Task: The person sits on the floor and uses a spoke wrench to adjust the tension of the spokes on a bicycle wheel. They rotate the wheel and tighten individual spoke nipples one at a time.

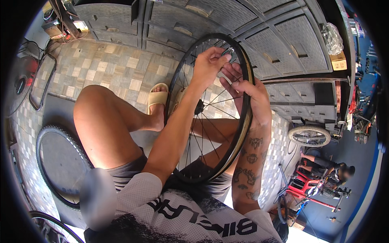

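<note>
A black bicycle wheel rim [197, 41] without a tyre stands upright across my lap, with a tan strip running around its outer face. Thin black spokes [221, 104] meet at the black hub [199, 107]. My left hand [208, 66] is closed in a pinch at the upper inner side of the rim. Something small and silvery shows by its fingertips, too small to name. Facing it, my right hand [255, 94] grips the rim from the outer side, thumb over the edge and fingers curled toward the spokes.
Grey drawer cabinets [182, 18] line the far side. A knobby tyre [42, 164] lies at left, near a fan [23, 83]. Plastic wrap [332, 38] and a cardboard box [339, 60] sit at far right. Another person [330, 174] is beside a red chair [303, 184] and a wheel [309, 136].
</note>
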